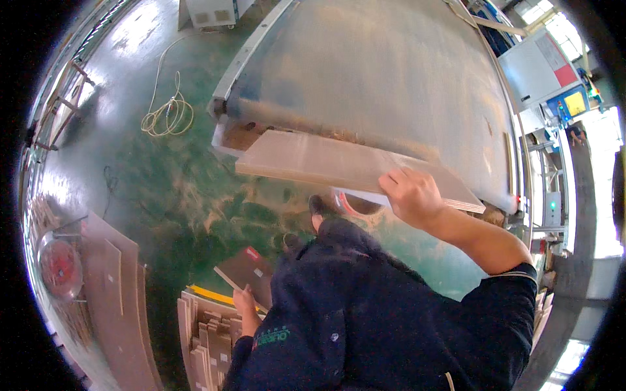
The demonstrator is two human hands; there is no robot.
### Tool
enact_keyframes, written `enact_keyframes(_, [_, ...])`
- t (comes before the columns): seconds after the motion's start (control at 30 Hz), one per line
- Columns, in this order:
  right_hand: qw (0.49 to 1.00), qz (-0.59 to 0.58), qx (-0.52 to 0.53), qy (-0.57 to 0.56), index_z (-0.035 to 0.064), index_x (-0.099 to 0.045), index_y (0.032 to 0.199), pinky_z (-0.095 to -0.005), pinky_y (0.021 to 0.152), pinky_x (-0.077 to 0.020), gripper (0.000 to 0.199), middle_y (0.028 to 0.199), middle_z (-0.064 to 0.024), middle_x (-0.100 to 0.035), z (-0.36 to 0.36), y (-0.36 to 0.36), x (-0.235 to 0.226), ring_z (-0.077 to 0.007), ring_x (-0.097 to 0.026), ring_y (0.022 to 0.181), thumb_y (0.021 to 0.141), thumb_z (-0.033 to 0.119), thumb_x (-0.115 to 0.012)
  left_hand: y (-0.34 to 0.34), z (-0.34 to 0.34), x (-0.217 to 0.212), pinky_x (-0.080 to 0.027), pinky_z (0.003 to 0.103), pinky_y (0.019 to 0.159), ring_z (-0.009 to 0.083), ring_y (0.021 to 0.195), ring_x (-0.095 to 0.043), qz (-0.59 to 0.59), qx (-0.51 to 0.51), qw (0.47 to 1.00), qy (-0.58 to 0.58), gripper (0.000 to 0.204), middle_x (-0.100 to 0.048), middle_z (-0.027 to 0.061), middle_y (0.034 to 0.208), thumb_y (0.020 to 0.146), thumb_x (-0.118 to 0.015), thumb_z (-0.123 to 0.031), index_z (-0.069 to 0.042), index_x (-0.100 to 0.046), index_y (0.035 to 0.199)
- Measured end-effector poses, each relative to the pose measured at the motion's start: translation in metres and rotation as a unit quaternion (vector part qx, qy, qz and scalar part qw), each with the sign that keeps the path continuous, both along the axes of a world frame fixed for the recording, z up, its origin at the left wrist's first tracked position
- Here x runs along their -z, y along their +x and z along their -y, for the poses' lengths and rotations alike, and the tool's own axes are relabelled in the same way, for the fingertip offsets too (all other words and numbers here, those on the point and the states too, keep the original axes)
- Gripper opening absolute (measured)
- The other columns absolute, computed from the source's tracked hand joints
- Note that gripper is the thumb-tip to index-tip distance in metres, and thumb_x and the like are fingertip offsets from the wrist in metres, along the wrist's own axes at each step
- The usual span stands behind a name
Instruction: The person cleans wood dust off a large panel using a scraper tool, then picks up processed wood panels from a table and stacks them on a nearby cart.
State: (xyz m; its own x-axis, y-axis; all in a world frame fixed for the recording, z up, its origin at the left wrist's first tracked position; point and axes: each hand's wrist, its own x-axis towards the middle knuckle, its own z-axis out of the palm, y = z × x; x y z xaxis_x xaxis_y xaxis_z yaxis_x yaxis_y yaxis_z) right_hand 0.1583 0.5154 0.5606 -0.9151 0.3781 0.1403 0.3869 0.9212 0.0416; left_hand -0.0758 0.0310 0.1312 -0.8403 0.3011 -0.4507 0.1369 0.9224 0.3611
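A long, light-brown wooden board [326, 158] with a layered-looking edge lies crosswise at the near end of a wide conveyor belt [365, 72]. My right hand [414, 195] is closed on its near edge, right of the middle, with the fingers curled over the top; the thumb is mostly hidden. Low on the left, my left hand [245, 303] grips the edge of a smaller dark-brown board [246, 275] that carries a red patch and a small pale label. That board tilts above a box of wood offcuts [215, 332], and my body hides part of it.
Large brown panels [114, 293] stand at the left beside a round fan [60, 268]. A coiled pale hose [168, 117] lies on the dusty green floor [208, 195]. Machine cabinets [538, 72] line the far right. A metal rail [251, 55] edges the belt's left side.
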Motion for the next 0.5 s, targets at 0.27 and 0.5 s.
enact_keyframes(0.27, [0.999,0.018,0.006,-0.042,0.0063,-0.055,0.083,-0.0395,0.062,-0.0491,0.016,0.079,-0.0085,-0.057,0.009,0.038,-0.008,-0.0272,-0.060,0.074,0.068,0.005,-0.059,0.030,-0.006,-0.035,-0.045,0.047,0.082,0.0419,0.095,-0.058,0.029,-0.117,0.990,-0.068,0.052,-0.064,0.0241,0.098,0.077,-0.069,-0.042,0.004,-0.061,0.099])
enact_keyframes(0.5, [0.989,-0.111,-0.018,-0.100,0.0032,-0.053,0.077,-0.0428,0.056,-0.0441,0.016,0.071,-0.0124,-0.053,0.009,0.051,-0.032,-0.0346,-0.055,0.065,0.066,0.002,-0.065,0.081,0.035,-0.003,-0.045,0.046,0.082,0.0429,0.094,-0.058,0.035,-0.158,0.985,-0.051,0.053,-0.064,0.0252,0.100,0.078,-0.070,-0.040,0.004,-0.061,0.106])
